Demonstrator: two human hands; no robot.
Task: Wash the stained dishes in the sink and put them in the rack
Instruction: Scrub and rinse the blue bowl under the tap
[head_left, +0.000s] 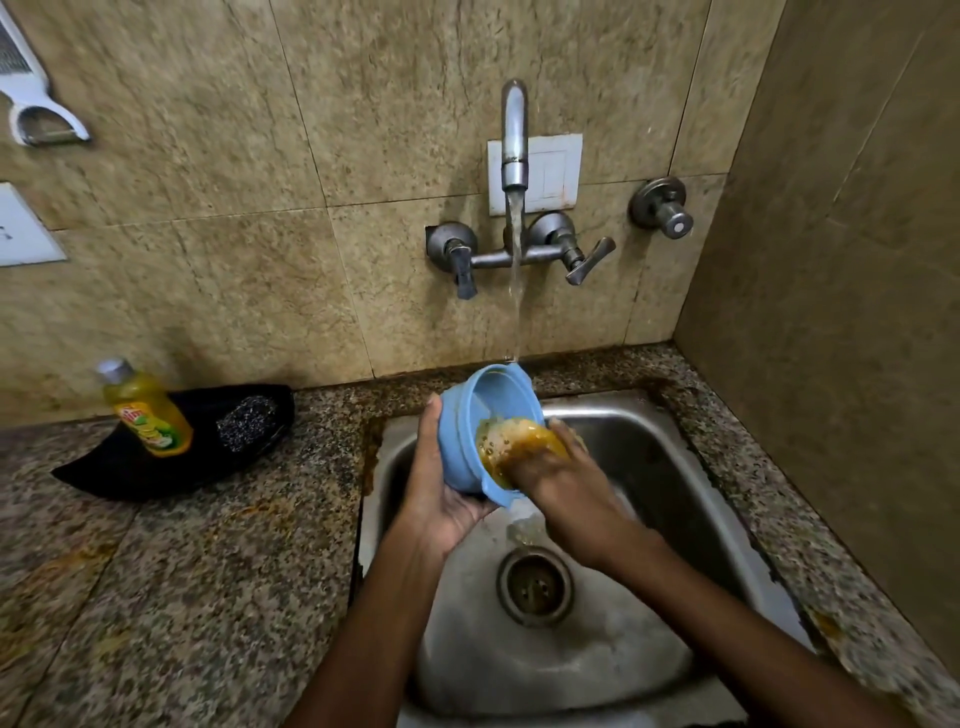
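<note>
Left hand (441, 493) cups tilted blue bowl (478, 415) from beneath; right hand (550, 467) fingers pressed inside it.

- We saw a wall (234, 156) of large beige stone tiles with thin seams, meeting a second tiled wall (841, 260) at the right corner.
- A speckled granite counter (171, 571) ran along the wall, with brownish stains near the cutout.
- A white switch plate (550, 174) sat on the wall, and another plate (23, 228) showed at the left edge.
- A white grater (31, 98) hung at the upper left.
- The light was dim and warm.
</note>
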